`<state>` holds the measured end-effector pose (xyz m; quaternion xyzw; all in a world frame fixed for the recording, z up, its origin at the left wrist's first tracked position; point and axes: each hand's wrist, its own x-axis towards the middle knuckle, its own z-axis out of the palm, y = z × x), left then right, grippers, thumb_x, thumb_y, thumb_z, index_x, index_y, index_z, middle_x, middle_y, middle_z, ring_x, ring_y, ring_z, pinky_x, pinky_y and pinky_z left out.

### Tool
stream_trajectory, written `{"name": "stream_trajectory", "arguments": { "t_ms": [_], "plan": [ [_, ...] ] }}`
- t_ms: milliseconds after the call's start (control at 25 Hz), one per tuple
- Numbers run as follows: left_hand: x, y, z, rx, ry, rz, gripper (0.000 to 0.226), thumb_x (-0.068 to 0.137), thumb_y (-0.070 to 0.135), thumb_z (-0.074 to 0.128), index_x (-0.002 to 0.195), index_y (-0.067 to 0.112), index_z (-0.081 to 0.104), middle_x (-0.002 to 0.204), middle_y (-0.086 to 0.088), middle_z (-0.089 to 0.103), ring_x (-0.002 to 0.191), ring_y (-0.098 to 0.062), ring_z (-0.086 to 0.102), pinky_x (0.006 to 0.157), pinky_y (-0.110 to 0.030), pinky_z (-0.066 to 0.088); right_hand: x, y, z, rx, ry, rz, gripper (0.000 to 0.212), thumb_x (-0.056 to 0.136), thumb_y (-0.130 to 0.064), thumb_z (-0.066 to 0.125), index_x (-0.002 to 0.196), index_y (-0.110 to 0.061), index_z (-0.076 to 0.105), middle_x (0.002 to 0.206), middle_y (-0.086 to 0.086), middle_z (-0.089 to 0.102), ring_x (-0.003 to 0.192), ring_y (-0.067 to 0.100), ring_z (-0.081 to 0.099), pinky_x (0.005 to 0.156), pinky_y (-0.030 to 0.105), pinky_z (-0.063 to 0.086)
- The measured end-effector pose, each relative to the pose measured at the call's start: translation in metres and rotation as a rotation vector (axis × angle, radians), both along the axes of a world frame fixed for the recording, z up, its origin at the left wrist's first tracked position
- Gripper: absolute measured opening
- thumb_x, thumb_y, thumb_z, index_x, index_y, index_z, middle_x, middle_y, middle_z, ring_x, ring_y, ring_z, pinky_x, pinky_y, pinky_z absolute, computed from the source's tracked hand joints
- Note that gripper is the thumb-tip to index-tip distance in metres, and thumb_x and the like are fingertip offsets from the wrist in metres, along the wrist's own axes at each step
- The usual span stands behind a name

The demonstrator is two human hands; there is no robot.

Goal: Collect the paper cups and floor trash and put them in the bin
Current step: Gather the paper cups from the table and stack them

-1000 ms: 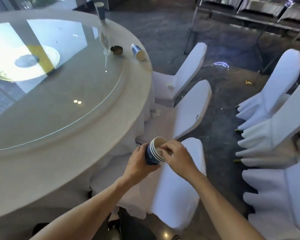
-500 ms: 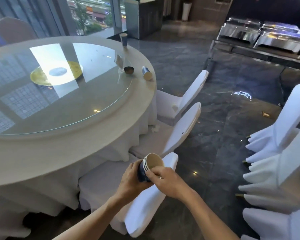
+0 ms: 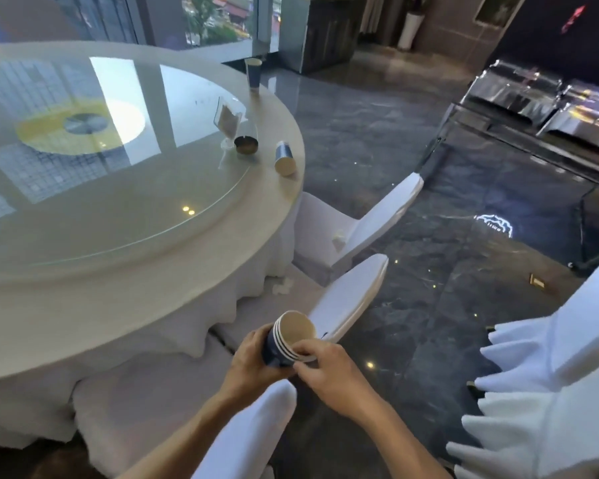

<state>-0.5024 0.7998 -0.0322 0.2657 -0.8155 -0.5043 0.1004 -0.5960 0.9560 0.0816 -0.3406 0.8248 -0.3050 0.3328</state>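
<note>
A stack of nested blue paper cups (image 3: 291, 337) is held in front of me, mouth tilted up and right. My left hand (image 3: 253, 364) wraps the stack's blue side; my right hand (image 3: 329, 369) pinches its rim from below. On the round table (image 3: 135, 271), a blue cup (image 3: 284, 162) lies on its side near the right edge. Another blue cup (image 3: 254, 72) stands upright at the far edge. Crumpled white paper (image 3: 339, 240) rests on a chair seat, more paper (image 3: 281, 286) lies on the seat below it, and a small yellowish scrap (image 3: 537, 281) lies on the dark floor.
A dark ashtray (image 3: 245, 145) and a clear sign holder (image 3: 229, 121) sit by the glass turntable (image 3: 83, 150). White-covered chairs (image 3: 374, 219) ring the table; more chairs (image 3: 550, 375) stand at right. A buffet counter with steel dishes (image 3: 533, 98) lines the far right. Dark glossy floor lies between.
The view has lifted and moved forward along the table, bringing the far cups closer. Both hands stay on the cup stack; the right hand's fingers have come out of the stack's mouth to its lower rim.
</note>
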Motion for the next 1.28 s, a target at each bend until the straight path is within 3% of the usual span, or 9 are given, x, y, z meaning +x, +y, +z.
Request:
{"name": "stream_trajectory", "arguments": {
  "t_ms": [200,360,560,720,840,1000,1120,1280],
  "plan": [
    [-0.070,0.008,0.003,0.027,-0.011,0.095,0.091,0.063,0.064,0.087,0.140,0.028,0.055,0.130,0.012,0.062,0.116,-0.006,0.063,0.100,-0.029,0.054,-0.090,-0.009,-0.002,-0.026,0.047,0.077,0.031,0.098,-0.024,0.060,0.127,-0.025,0.070,0.119,-0.013,0.071,0.108,0.007,0.064,0.099,0.031,0.054],
    [-0.125,0.008,-0.001,0.010,-0.051,0.190,0.089,0.065,0.059,0.091,0.141,0.033,0.052,0.131,0.013,0.062,0.117,-0.005,0.063,0.101,-0.028,0.055,-0.162,-0.023,-0.023,-0.062,0.016,0.156,0.020,0.100,-0.019,0.060,0.113,-0.024,0.074,0.104,-0.013,0.075,0.096,0.008,0.069,0.090,0.029,0.057],
    [-0.182,0.027,0.004,-0.010,-0.125,0.448,0.087,0.069,0.044,0.090,0.143,0.031,0.046,0.134,0.007,0.059,0.120,-0.013,0.060,0.102,-0.037,0.054,-0.248,-0.040,-0.040,-0.085,0.035,0.433,0.020,0.101,-0.023,0.062,0.116,-0.024,0.075,0.105,-0.015,0.071,0.097,0.009,0.067,0.092,0.027,0.058],
    [-0.192,0.033,0.001,0.023,-0.184,0.640,0.086,0.069,0.034,0.093,0.142,0.032,0.049,0.134,0.007,0.059,0.120,-0.015,0.061,0.100,-0.038,0.056,-0.291,-0.065,-0.052,-0.076,-0.045,0.540,0.029,0.098,-0.044,0.061,0.121,-0.030,0.072,0.117,-0.012,0.071,0.103,0.008,0.068,0.093,0.037,0.060],
    [-0.195,0.027,-0.011,0.077,-0.226,0.777,0.085,0.066,0.030,0.096,0.138,0.031,0.053,0.132,0.005,0.061,0.120,-0.018,0.062,0.099,-0.038,0.055,-0.321,-0.102,-0.070,-0.054,-0.037,0.535,0.032,0.098,-0.039,0.064,0.125,-0.024,0.072,0.121,-0.007,0.071,0.108,0.010,0.066,0.098,0.042,0.057],
    [-0.206,-0.006,-0.051,0.153,-0.310,0.851,0.082,0.066,0.030,0.096,0.137,0.027,0.055,0.132,-0.002,0.059,0.121,-0.026,0.062,0.094,-0.035,0.051,-0.353,-0.159,-0.116,0.150,0.052,0.664,0.055,0.096,-0.030,0.067,0.149,-0.025,0.052,0.152,0.001,0.048,0.134,0.019,0.050,0.108,0.035,0.046],
    [-0.213,-0.024,-0.076,0.227,-0.344,0.842,0.083,0.065,0.034,0.096,0.138,0.031,0.055,0.126,0.000,0.057,0.120,-0.026,0.063,0.095,-0.035,0.051,-0.373,-0.190,-0.163,0.271,0.101,0.745,0.072,0.094,-0.029,0.071,0.158,-0.026,0.039,0.163,0.004,0.034,0.144,0.024,0.040,0.108,0.032,0.042],
    [-0.215,-0.045,-0.110,0.277,-0.374,0.895,0.085,0.063,0.031,0.095,0.139,0.028,0.057,0.127,-0.005,0.060,0.121,-0.030,0.063,0.101,-0.041,0.053,-0.376,-0.231,-0.227,0.431,0.199,0.897,0.085,0.091,-0.032,0.072,0.162,-0.032,0.026,0.171,0.009,0.016,0.154,0.039,0.020,0.121,0.052,0.033]
  ]
}}
